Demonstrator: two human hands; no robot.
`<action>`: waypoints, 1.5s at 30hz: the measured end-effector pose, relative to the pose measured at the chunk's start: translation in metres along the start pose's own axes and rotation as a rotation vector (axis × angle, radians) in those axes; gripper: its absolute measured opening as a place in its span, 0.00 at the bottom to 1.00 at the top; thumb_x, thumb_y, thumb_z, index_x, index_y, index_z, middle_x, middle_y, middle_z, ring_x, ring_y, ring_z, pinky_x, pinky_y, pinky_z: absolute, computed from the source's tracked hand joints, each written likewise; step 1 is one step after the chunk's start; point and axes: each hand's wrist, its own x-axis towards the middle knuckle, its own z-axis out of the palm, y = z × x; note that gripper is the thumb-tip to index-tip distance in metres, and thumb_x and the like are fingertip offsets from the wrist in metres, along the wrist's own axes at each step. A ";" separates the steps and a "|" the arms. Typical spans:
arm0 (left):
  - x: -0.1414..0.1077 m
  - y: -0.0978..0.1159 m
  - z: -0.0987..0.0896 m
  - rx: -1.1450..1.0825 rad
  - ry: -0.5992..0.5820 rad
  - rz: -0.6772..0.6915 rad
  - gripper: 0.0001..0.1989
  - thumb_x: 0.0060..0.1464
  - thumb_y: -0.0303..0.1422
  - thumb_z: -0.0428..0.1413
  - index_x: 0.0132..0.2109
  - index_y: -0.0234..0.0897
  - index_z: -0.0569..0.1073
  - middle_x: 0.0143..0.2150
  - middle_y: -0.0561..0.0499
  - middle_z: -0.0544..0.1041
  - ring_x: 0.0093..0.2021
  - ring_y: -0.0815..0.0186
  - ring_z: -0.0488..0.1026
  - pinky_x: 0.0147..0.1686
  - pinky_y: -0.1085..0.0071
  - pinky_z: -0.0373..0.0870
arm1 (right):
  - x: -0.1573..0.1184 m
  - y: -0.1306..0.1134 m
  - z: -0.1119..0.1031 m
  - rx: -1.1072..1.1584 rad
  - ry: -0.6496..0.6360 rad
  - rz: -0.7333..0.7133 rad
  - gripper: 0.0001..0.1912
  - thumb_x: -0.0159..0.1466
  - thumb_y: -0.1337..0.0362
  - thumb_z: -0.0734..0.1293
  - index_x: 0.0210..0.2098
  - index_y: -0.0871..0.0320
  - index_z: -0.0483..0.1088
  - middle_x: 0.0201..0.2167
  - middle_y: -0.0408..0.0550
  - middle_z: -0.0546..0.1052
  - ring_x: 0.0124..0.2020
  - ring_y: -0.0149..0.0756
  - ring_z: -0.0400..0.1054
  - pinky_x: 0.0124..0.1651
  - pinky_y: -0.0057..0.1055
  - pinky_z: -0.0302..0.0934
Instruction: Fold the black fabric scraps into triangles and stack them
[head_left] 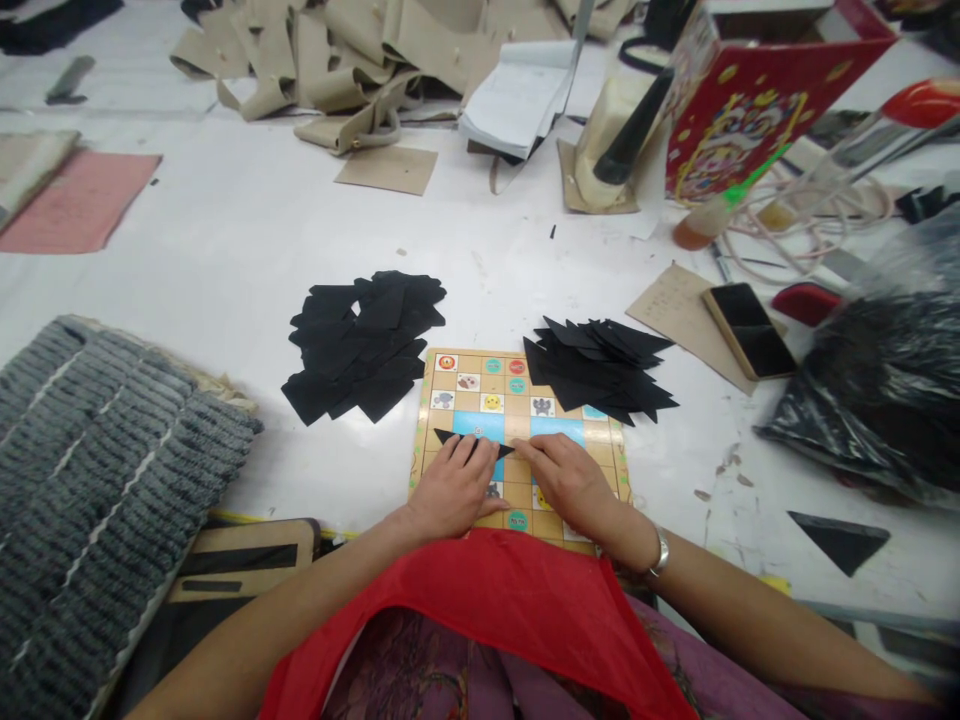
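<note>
A narrow black folded piece [505, 451] lies on a colourful game board [520, 410] in front of me. My left hand [455, 484] rests on it, with spread fingers pressing it down. At its right-hand tip is my right hand [568, 480], its fingers closed together and touching the point. Beyond the board to the left lies a heap of flat black pieces [360, 345]. Another pile, of pointed black pieces [596, 368], overlaps the board's upper right corner.
Striped grey knitted fabric [112, 450] covers the left side. To the right are a phone [748, 330], a black plastic bag [870, 390] and a single black triangle [840, 538]. Beige straps [322, 60], a glue bottle [604, 150] and a red box [750, 110] stand farther back.
</note>
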 end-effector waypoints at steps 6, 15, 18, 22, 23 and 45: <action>-0.001 0.000 0.004 -0.023 0.014 0.006 0.35 0.56 0.52 0.43 0.58 0.25 0.61 0.54 0.39 0.65 0.53 0.52 0.58 0.54 0.58 0.54 | 0.005 -0.008 -0.006 -0.149 -0.083 -0.089 0.15 0.63 0.71 0.58 0.49 0.64 0.67 0.38 0.54 0.71 0.35 0.39 0.59 0.35 0.35 0.54; 0.001 0.009 0.001 -0.102 0.016 -0.073 0.38 0.53 0.55 0.46 0.59 0.29 0.61 0.52 0.37 0.66 0.52 0.50 0.61 0.52 0.53 0.56 | 0.005 -0.011 -0.010 -0.145 -0.079 -0.003 0.18 0.61 0.74 0.58 0.51 0.63 0.66 0.41 0.54 0.71 0.40 0.40 0.59 0.40 0.35 0.54; -0.002 0.011 0.003 -0.182 0.098 -0.103 0.38 0.51 0.57 0.47 0.58 0.29 0.61 0.52 0.38 0.67 0.52 0.51 0.62 0.53 0.54 0.57 | 0.002 -0.017 -0.003 -0.159 -0.042 -0.026 0.20 0.60 0.75 0.58 0.52 0.64 0.65 0.44 0.54 0.70 0.43 0.41 0.60 0.44 0.37 0.55; -0.011 -0.013 0.000 -0.300 0.273 -0.212 0.23 0.58 0.45 0.47 0.54 0.34 0.64 0.53 0.44 0.67 0.53 0.61 0.62 0.53 0.64 0.61 | 0.004 -0.012 -0.003 -0.271 -0.041 -0.107 0.23 0.57 0.77 0.59 0.52 0.63 0.65 0.46 0.54 0.70 0.43 0.41 0.61 0.46 0.38 0.56; -0.014 -0.024 -0.003 -0.286 0.310 -0.259 0.19 0.60 0.41 0.46 0.52 0.34 0.65 0.53 0.44 0.67 0.53 0.62 0.62 0.53 0.65 0.61 | 0.005 -0.005 -0.008 -0.309 -0.041 -0.112 0.23 0.56 0.77 0.59 0.51 0.63 0.66 0.45 0.53 0.71 0.43 0.41 0.62 0.45 0.38 0.57; -0.034 -0.009 -0.006 -0.172 0.250 -0.122 0.12 0.60 0.32 0.45 0.41 0.33 0.71 0.42 0.45 0.73 0.42 0.62 0.68 0.41 0.65 0.66 | 0.066 -0.015 -0.006 0.089 -0.059 0.188 0.13 0.66 0.66 0.55 0.45 0.62 0.66 0.38 0.53 0.73 0.42 0.38 0.66 0.44 0.35 0.61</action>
